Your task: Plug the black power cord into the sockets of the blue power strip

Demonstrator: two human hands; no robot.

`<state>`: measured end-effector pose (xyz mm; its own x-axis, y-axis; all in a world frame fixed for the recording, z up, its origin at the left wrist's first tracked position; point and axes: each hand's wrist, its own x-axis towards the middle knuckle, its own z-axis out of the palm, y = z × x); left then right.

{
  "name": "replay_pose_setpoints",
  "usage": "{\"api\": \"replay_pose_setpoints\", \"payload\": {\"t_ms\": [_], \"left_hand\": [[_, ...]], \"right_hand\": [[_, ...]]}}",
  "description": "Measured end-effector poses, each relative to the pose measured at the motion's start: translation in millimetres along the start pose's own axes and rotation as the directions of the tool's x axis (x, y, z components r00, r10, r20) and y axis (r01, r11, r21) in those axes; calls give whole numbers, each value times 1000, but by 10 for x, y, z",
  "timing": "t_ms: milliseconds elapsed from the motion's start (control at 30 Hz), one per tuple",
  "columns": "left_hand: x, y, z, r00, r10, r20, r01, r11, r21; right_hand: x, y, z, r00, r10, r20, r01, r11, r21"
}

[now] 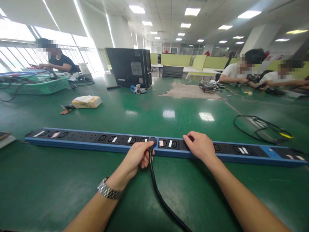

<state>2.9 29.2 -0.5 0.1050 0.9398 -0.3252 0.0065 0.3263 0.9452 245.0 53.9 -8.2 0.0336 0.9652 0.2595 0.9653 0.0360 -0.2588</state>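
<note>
Green table (72, 174), black plug (152, 139) pinched in left hand (137, 157)

Black plug (153, 140) in left fingers (146, 145)

The one head-worn camera looked forward and down over the green tabletop (116, 119) from above its near side, with the blue power strip (177, 151) close by and the ceiling lights (192, 12) far beyond.
</note>
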Motion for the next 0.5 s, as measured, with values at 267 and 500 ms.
{"api": "replay_pose_setpoints", "payload": {"t_ms": [267, 500], "left_hand": [[-4, -35, -5, 1000, -13, 5, 13, 1000, -18], [-43, -27, -12, 1000, 13, 19, -11, 998, -61]], "right_hand": [[2, -2, 10, 1000, 8, -6, -8, 1000, 9], [6, 3, 14, 1000, 17, -11, -17, 999, 44]]}}
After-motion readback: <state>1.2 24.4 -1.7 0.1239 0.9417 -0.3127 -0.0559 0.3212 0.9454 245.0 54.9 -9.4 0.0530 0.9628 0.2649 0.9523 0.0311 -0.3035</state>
